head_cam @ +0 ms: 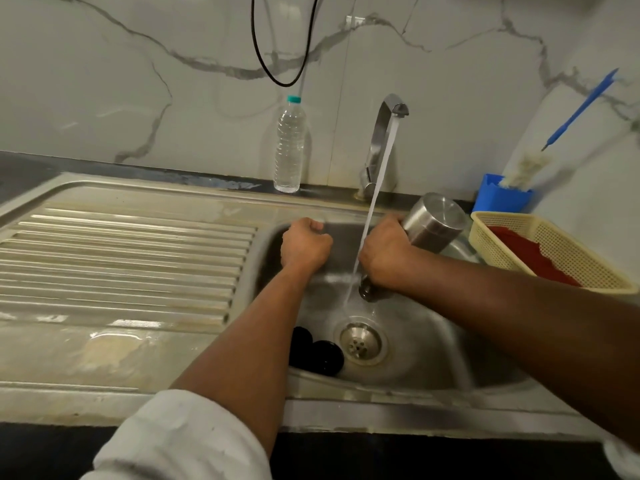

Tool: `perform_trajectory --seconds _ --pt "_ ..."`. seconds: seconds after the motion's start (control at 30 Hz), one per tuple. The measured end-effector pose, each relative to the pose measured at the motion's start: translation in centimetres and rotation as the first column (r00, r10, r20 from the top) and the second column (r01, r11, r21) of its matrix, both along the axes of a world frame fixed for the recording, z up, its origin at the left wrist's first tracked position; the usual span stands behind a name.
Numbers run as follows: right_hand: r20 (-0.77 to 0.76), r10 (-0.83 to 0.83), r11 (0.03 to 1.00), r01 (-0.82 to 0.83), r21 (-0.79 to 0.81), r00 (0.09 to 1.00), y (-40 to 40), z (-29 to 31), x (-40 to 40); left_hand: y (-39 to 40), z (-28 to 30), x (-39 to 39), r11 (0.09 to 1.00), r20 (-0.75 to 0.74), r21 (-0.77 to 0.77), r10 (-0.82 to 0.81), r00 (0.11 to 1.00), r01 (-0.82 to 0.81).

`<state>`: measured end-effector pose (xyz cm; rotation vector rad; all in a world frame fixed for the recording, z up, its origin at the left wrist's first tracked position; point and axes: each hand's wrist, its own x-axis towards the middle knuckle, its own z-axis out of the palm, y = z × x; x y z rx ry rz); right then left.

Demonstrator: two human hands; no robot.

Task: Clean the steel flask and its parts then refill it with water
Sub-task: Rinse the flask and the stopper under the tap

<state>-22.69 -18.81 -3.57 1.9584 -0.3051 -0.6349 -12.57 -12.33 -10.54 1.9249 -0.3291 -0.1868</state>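
Note:
My right hand (384, 252) grips the steel flask (431, 223) around its middle and holds it tilted over the sink, base up to the right, mouth (366, 292) down near the running water (374, 209). My left hand (304, 245) hovers over the sink's left side as a closed fist; nothing shows in it. Two black flask parts (317, 351) lie on the sink floor beside the drain (360, 342), partly hidden by my left forearm.
The tap (381, 133) is running into the steel sink (433, 358). A ribbed drainboard (121, 261) lies left. A clear plastic water bottle (289, 147) stands behind. At right sit a yellow basket with red cloth (540, 251) and a blue holder with a bottle brush (502, 197).

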Motion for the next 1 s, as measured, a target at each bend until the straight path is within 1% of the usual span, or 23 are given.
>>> perform_trajectory --seconds 0.07,0.13,0.2,0.23,0.3,0.37,0.43,0.47,0.5,0.53,0.57,0.63,0.67,0.73,0.77,0.8,0.87,0.9,0.97,1.0 --pt "0.056 -0.019 0.997 0.015 0.074 0.998 -0.7 0.9 -0.4 0.0 0.1 0.0 1.0 0.004 0.012 -0.005 1.0 0.004" --pt "0.178 -0.045 0.976 0.005 0.217 0.983 -2.1 1.3 -1.4 0.1 0.1 0.1 1.0 0.0 0.008 -0.001 1.0 0.001" --pt "0.313 -0.114 0.906 -0.03 0.423 0.943 -4.0 0.7 -2.7 0.1 0.0 0.2 1.0 0.002 0.009 0.002 1.0 -0.002" --pt "0.377 -0.185 0.844 -0.05 0.534 0.908 -4.9 0.1 -3.4 0.1 0.0 0.3 1.0 0.004 0.008 0.008 1.0 -0.008" --pt "0.473 -0.364 0.712 -0.088 0.697 0.802 -6.4 -1.4 -4.4 0.1 -0.1 0.5 1.0 0.011 0.013 0.02 1.0 -0.02" --pt "0.524 -0.549 0.598 -0.132 0.791 0.652 -7.1 -2.9 -4.5 0.0 -0.2 0.4 1.0 0.013 0.022 0.021 1.0 -0.021" --pt "0.546 -0.697 0.504 -0.223 0.834 0.465 -7.5 -4.1 -3.8 -0.2 -0.4 0.5 1.0 0.014 0.015 0.022 1.0 -0.022" --pt "0.548 -0.747 0.472 -0.28 0.836 0.376 -7.6 -4.5 -3.3 -0.3 -0.5 0.6 1.0 0.019 0.011 0.028 0.999 -0.028" --pt "0.547 -0.778 0.452 -0.33 0.829 0.308 -7.6 -4.9 -2.7 -0.3 -0.7 0.8 0.999 0.024 0.008 0.035 0.999 -0.035" --pt "0.534 -0.801 0.428 -0.365 0.827 0.271 -7.6 -5.2 -2.1 -0.3 -0.9 0.9 0.999 0.029 0.007 0.037 0.999 -0.037" --pt "0.513 -0.816 0.396 -0.389 0.832 0.266 -7.6 -5.4 -1.7 -0.4 -1.1 1.0 0.999 0.032 0.005 0.032 0.999 -0.032" --pt "0.45 -0.839 0.309 -0.414 0.856 0.305 -7.6 -5.9 -1.0 -0.5 -1.5 1.2 1.0 0.026 -0.004 0.021 0.999 -0.02" --pt "0.434 -0.849 0.285 -0.429 0.857 0.303 -7.6 -6.2 -0.9 -0.5 -1.6 1.2 1.0 0.027 -0.004 0.026 0.999 -0.026" --pt "0.44 -0.866 0.292 -0.473 0.831 0.237 -8.0 -6.6 -1.0 -0.6 -1.8 1.1 0.999 0.044 0.007 0.041 0.998 -0.041" --pt "0.435 -0.873 0.286 -0.49 0.823 0.221 -8.3 -6.7 -1.1 -0.7 -1.8 1.1 0.999 0.05 0.009 0.044 0.998 -0.045" --pt "0.418 -0.874 0.258 -0.492 0.831 0.247 -8.6 -6.9 -1.3 -0.7 -1.9 1.1 0.999 0.051 0.01 0.044 0.998 -0.045" --pt "0.382 -0.862 0.198 -0.473 0.858 0.332 -8.8 -7.3 -1.5 -0.7 -2.0 1.2 0.999 0.053 0.021 0.038 0.998 -0.04" --pt "0.39 -0.857 0.205 -0.473 0.857 0.336 -8.8 -7.5 -1.5 -0.7 -2.0 1.3 0.999 0.054 0.027 0.04 0.998 -0.041" --pt "0.431 -0.861 0.261 -0.495 0.829 0.268 -9.0 -7.6 -1.5 -0.6 -1.9 1.4 0.998 0.062 0.045 0.044 0.997 -0.047" --pt "0.435 -0.863 0.263 -0.506 0.822 0.258 -9.1 -7.5 -1.5 -0.6 -1.8 1.4 0.998 0.062 0.051 0.042 0.997 -0.045"
